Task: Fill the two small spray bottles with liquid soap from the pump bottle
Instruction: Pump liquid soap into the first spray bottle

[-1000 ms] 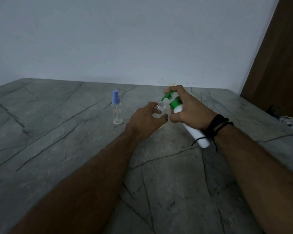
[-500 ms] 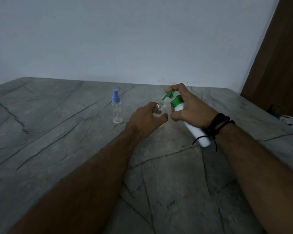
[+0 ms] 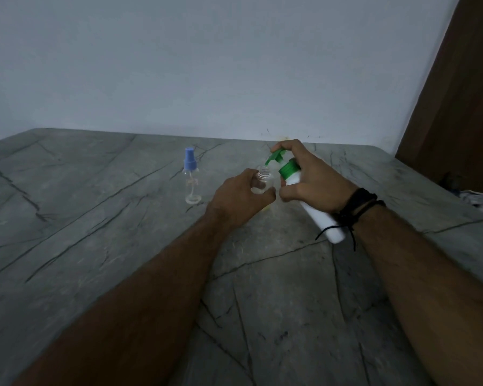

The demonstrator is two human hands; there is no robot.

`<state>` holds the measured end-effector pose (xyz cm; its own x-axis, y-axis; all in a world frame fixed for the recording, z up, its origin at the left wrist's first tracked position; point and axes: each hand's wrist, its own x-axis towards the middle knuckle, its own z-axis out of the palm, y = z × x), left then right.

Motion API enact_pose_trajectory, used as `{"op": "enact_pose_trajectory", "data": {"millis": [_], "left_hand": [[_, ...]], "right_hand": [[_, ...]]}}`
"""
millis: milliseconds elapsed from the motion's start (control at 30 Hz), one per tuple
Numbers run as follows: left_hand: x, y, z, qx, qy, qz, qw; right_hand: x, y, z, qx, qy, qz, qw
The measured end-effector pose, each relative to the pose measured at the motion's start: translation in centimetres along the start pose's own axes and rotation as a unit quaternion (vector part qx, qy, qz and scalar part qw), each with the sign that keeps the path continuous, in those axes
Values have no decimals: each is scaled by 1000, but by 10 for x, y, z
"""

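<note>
My left hand (image 3: 241,197) grips a small clear spray bottle (image 3: 264,181) with its cap off and its threaded neck open upward. My right hand (image 3: 313,181) holds the white pump bottle (image 3: 318,215) tilted, its base toward me. The green pump head (image 3: 275,157) points its nozzle down at the open neck, and my index finger lies on top of it. A second small clear spray bottle (image 3: 190,179) with a blue spray cap stands upright on the table to the left.
The grey marble table (image 3: 123,232) runs back to a white wall. A brown wooden panel (image 3: 463,107) stands at the right, with some crumpled cloth (image 3: 480,197) at the table's right edge. A yellowish spot shows under my left hand.
The green pump head has risen and its nozzle now sits just above the open neck. Both hands have stayed almost in place.
</note>
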<state>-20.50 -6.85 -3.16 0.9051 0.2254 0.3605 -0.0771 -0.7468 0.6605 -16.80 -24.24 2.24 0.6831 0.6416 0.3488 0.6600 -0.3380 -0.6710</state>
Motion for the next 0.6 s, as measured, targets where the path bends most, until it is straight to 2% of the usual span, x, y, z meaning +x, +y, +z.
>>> {"op": "enact_pose_trajectory", "data": {"millis": [600], "left_hand": [[1, -1, 1, 0, 0, 5, 1000]], "right_hand": [[0, -2, -1, -4, -4, 5, 1000]]}}
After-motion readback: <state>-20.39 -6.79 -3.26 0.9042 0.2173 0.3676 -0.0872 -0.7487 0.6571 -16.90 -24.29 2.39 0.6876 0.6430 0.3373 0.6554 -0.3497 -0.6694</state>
